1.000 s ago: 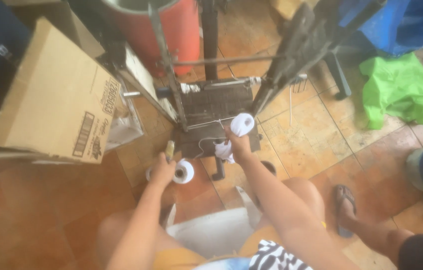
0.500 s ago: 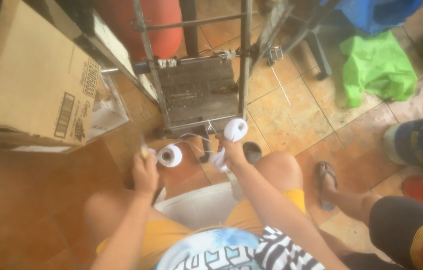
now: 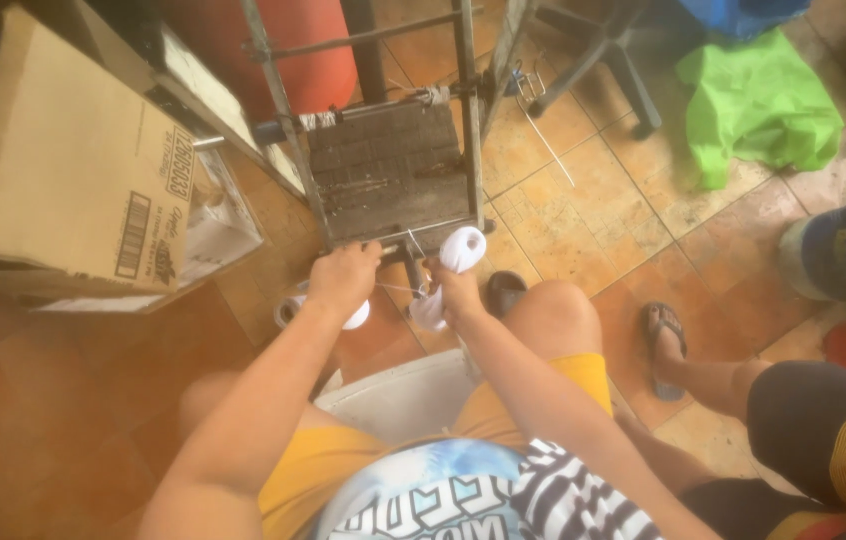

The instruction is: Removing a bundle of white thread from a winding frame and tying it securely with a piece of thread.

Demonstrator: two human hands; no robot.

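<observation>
I sit before a rusty metal frame with a dark wooden board (image 3: 388, 170). My left hand (image 3: 343, 278) is up at the frame's lower bar, fingers closed on a thin white thread. Under it sits a white thread spool (image 3: 355, 316) low on the frame. My right hand (image 3: 455, 290) holds a white bobbin (image 3: 429, 310), and a second white spool (image 3: 463, 247) stands on the bar just above that hand. A strand of thread runs between my two hands.
A cardboard box (image 3: 63, 170) lies on its side at the left. A red cylinder (image 3: 293, 50) stands behind the frame. A green cloth (image 3: 758, 105) lies at the far right. Another person's leg with a sandal (image 3: 665, 345) is at the right. A white seat (image 3: 398, 400) is under me.
My left hand rose from beside the lower spool to the frame's bar. The view shifted closer over the frame, and my right hand stayed by the upper spool.
</observation>
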